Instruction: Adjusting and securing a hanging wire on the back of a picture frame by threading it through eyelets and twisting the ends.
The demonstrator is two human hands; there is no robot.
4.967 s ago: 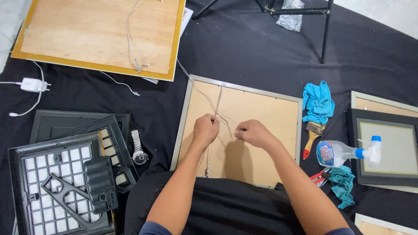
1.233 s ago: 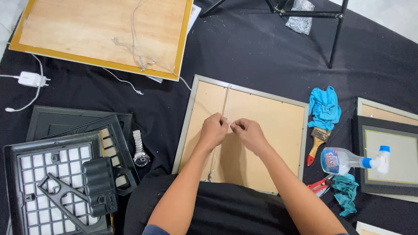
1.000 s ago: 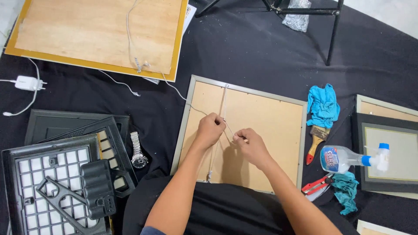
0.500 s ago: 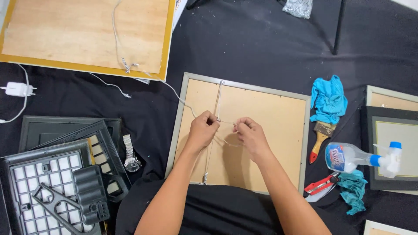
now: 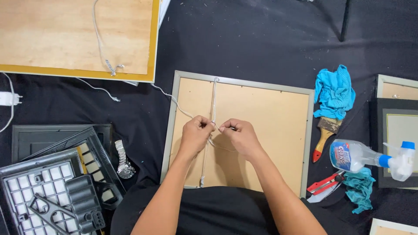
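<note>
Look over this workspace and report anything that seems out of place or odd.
A wristwatch lies on the black cloth beside stacked dark frames, among framing gear. The spray bottle lies tipped on its side. Both hands pinch the frame's cord.

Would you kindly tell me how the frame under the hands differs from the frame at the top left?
The grey-edged frame shows whole; the yellow-edged frame runs out of view. The left hand and right hand pinch the grey one's cord; the yellow one's cord lies loose. Both lie face down on black cloth.

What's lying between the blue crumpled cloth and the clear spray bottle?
In the head view, a wooden-handled paintbrush lies between the blue crumpled cloth and the clear spray bottle.
</note>
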